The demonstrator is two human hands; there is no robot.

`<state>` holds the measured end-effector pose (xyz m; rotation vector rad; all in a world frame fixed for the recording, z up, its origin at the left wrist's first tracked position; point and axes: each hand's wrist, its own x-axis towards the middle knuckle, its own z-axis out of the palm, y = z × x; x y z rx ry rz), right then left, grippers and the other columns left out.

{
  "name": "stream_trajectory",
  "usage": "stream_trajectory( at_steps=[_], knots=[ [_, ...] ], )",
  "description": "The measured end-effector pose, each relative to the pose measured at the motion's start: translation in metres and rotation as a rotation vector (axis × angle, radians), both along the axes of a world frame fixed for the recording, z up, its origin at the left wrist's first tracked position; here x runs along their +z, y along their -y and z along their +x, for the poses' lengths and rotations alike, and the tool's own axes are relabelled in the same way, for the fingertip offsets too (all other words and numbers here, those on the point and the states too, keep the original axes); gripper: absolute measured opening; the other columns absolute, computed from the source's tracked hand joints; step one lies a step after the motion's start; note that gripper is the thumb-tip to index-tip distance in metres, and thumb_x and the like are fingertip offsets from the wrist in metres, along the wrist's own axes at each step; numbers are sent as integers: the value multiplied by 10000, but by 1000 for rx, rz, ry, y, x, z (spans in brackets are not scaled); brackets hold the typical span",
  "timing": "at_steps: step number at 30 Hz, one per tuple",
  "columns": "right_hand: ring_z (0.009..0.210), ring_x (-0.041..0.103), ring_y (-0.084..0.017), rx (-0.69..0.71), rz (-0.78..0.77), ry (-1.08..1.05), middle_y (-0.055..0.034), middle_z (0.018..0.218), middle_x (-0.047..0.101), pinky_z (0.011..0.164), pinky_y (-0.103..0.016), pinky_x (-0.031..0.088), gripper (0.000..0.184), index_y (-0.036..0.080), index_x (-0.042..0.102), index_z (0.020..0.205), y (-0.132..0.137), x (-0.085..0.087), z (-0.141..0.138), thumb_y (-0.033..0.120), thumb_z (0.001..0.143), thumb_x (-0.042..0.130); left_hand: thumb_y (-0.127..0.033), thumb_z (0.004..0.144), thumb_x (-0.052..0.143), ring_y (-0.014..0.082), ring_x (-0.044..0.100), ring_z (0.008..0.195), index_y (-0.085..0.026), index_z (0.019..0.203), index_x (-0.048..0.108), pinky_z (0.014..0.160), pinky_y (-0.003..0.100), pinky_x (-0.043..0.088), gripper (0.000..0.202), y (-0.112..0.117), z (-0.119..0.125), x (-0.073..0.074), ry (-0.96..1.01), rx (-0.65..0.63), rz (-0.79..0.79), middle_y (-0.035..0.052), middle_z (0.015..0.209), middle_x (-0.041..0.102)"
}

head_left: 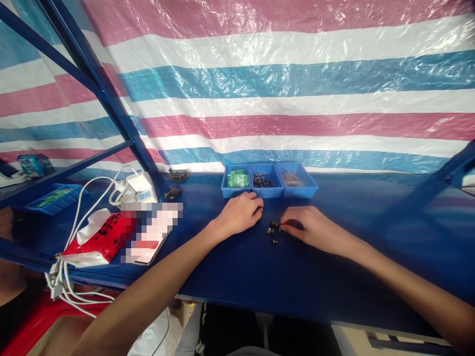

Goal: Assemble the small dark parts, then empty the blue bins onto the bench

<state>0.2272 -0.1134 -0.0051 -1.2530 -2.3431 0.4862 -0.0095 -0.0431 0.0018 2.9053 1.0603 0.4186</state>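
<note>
My left hand [241,213] lies on the blue tabletop just in front of the bins, its fingers loosely bent and thumb apart, with nothing visible in it. To the right, my right hand [309,226] pinches with thumb and forefinger at a small black part, mostly hidden by the fingertips. Several small black parts with light metallic ends [272,228] lie loose beside those fingertips. One small piece [274,242] sits apart, nearer to me. Behind the hands stand three joined blue bins: green pieces [238,178] at left, small black parts [262,181] in the middle, clear-looking pieces [292,179] at right.
Left on the blue table [230,277] are a red tissue pack [106,237], a blurred-out phone-like object [156,237], a white power strip [143,190] with cables and a black mouse-like object [172,193]. Blue frame posts [122,118] rise at left; another person sits there.
</note>
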Motion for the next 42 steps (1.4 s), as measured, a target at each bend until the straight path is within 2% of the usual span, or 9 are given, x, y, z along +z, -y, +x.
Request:
stream_trajectory(
  at_steps=[9,14,20,24,28,33,38,42],
  knots=[
    [748,630,-180,-17,20,-11,-48,905,686,673,-310,461,185,206,679,891,1,-2,-3,261,986,531,-287,1016,455,198,636,883,-218,1032,676,625,276,445,232,-1,-2,2,10,-11,-5,48,976,643],
    [699,593,-166,-78,20,-118,-35,842,670,643,-298,443,173,200,672,868,-1,-3,-7,282,963,552,-286,1021,456,195,647,904,-221,1042,676,630,271,447,231,1,0,5,43,-34,12,41,972,657],
    [755,603,-177,-217,-186,-459,-28,851,684,696,-301,459,265,189,696,869,-4,4,-8,434,932,615,-344,1016,522,188,638,901,-224,1092,659,650,276,433,197,6,0,10,85,-116,43,22,943,660],
    [662,521,-138,-268,-298,-615,-13,796,632,614,-276,406,317,178,690,868,-6,3,-12,494,889,669,-419,1039,504,182,637,899,-220,1120,639,652,277,422,253,11,4,7,136,-143,54,18,965,659],
    [623,474,-119,-260,-362,-655,-6,768,592,571,-267,362,346,172,691,872,-9,4,-16,518,859,688,-380,1083,408,170,644,913,-219,1112,625,671,275,421,272,15,7,3,193,-144,42,17,1008,666],
    [689,543,-148,-224,-385,-594,-25,791,632,608,-280,403,298,164,702,888,-19,11,-16,459,844,699,-329,1089,383,160,644,873,-212,1103,589,670,274,422,237,15,8,1,244,-111,-11,12,1025,675],
    [890,633,-214,-110,-264,-528,-60,958,705,808,-355,477,269,178,726,946,-32,14,-16,436,890,677,-351,1083,393,153,609,764,-211,990,562,634,272,387,238,12,7,-1,292,-67,-41,-3,907,651],
    [892,641,-226,-48,-192,-475,-50,943,705,838,-376,477,276,197,731,949,-38,13,-10,463,902,677,-351,1086,381,151,600,751,-209,992,549,638,271,384,239,12,8,-2,318,-83,-60,1,905,644]
  ],
)
